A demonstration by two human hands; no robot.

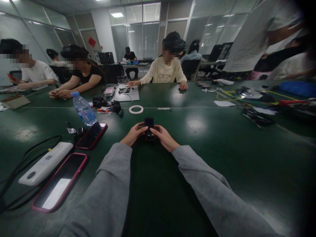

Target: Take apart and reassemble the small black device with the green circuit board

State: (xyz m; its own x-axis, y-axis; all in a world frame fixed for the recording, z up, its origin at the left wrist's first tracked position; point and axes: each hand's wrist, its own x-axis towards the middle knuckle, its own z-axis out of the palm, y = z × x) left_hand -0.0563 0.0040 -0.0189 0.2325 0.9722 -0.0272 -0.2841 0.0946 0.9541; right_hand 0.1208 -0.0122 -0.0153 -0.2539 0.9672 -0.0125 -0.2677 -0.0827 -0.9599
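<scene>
A small black handheld device (149,123) with a dark screen at its top stands between my hands, over the green table. My left hand (137,132) grips its left side, the thumb lying on the front. From the right, my right hand (163,135) closes round the other side, its thumb also on the front below the screen. What exact kind of device it is cannot be told. Just beyond it lies a white ring (136,109) that looks like a roll of tape.
To my left are a water bottle (84,109), a red-edged phone (92,135), a white power bank (45,164) with black cables and a pink-cased phone (60,181). Cables and tools (256,98) clutter the right. A person (165,70) sits opposite; others sit further left.
</scene>
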